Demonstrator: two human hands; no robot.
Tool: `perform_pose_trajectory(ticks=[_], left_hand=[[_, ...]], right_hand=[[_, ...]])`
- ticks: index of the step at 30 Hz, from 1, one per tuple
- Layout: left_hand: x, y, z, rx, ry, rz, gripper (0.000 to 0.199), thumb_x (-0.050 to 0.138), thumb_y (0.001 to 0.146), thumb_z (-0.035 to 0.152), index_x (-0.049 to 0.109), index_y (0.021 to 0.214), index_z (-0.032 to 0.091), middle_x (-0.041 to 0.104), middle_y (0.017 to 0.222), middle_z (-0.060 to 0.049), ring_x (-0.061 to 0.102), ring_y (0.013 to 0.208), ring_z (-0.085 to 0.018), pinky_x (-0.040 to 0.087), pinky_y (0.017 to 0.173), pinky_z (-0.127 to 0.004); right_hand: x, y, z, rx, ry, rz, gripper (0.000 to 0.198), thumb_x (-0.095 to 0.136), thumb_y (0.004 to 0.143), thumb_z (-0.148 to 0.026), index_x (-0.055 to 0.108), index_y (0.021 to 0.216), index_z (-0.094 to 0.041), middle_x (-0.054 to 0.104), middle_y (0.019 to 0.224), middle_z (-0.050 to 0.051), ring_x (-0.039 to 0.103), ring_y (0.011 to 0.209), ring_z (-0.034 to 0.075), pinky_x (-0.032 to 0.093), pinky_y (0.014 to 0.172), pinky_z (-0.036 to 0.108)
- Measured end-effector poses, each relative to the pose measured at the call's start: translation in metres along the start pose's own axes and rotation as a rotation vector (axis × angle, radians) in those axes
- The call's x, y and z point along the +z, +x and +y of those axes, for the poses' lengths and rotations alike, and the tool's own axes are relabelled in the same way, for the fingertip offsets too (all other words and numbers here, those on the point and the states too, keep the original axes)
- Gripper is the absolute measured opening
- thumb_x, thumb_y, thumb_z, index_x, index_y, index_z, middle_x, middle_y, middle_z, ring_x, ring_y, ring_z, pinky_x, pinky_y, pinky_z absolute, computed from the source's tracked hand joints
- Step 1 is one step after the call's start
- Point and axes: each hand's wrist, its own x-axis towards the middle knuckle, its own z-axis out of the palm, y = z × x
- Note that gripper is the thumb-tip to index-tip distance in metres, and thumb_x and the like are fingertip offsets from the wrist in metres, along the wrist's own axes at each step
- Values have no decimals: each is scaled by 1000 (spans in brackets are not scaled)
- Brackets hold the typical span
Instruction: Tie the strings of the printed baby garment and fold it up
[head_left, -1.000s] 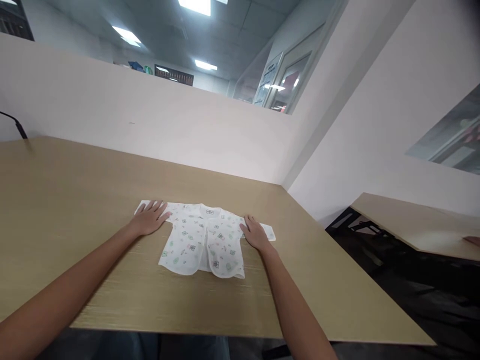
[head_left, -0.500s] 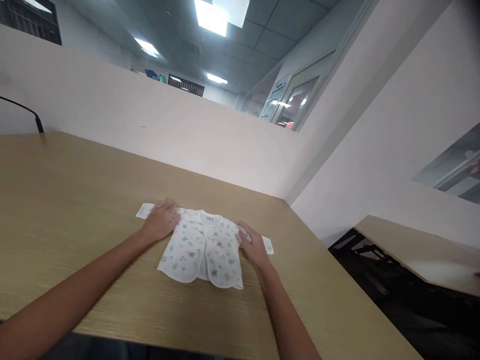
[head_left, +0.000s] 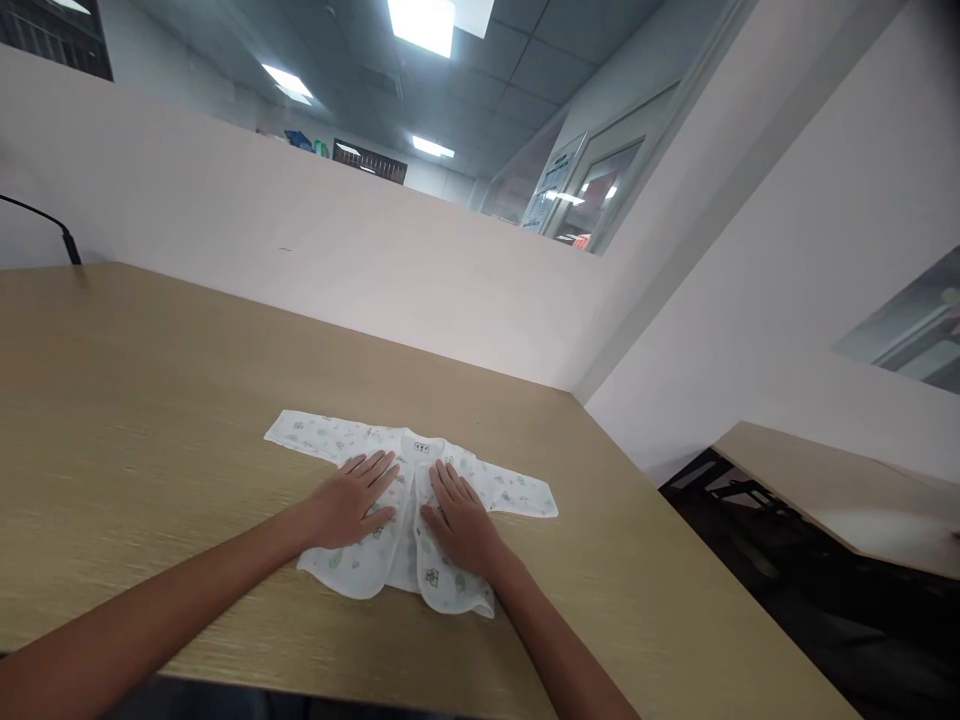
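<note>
A small white baby jacket [head_left: 360, 575] with a printed pattern lies spread on the wooden table, its sleeves stretched out to both sides and its front parted down the middle. Flat on the left front panel rests my left hand [head_left: 352, 503], fingers extended. My right hand [head_left: 461, 520] lies flat on the right front panel, its fingers pointing up toward the collar. Both palms cover part of the print. A small label shows inside the neckline.
The wooden table [head_left: 187, 390] meets a low white partition [head_left: 360, 255] at the back and a white wall on the right. A black cable [head_left: 71, 245] stands at the far left. Another table [head_left: 825, 480] is beyond the right edge.
Both hands have moved inward from the sleeves onto the front panels. The sleeves now show in full, and the jacket sits slightly lower in view.
</note>
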Motion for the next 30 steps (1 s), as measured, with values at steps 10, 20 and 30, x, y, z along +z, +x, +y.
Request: perform_pose_trajectory(ticks=[10,20,30], left_hand=[[-30,19,14,57,-36,190,55,44,103,39,40,154,18,32,164,-12,30,152,-29,26,124,-48],[-5,71,16,-276,-313,313,13,60,84,17,69,95,16,65,92,-7,61,92,-23,47,85,-34],[1,75,2,-218,-425,277,5,69,81,20,72,78,18,66,80,-2,58,81,-18,39,76,-29]], right_hand=[[-14,14,11,5,248,168,61,50,99,-44,48,153,-15,41,160,15,39,148,29,33,121,48],[-10,65,8,-5,408,239,20,57,85,-18,74,95,-18,60,67,-1,54,65,15,40,68,27],[-22,55,20,-68,542,236,13,53,93,-25,64,92,-19,62,79,0,55,71,15,40,66,25]])
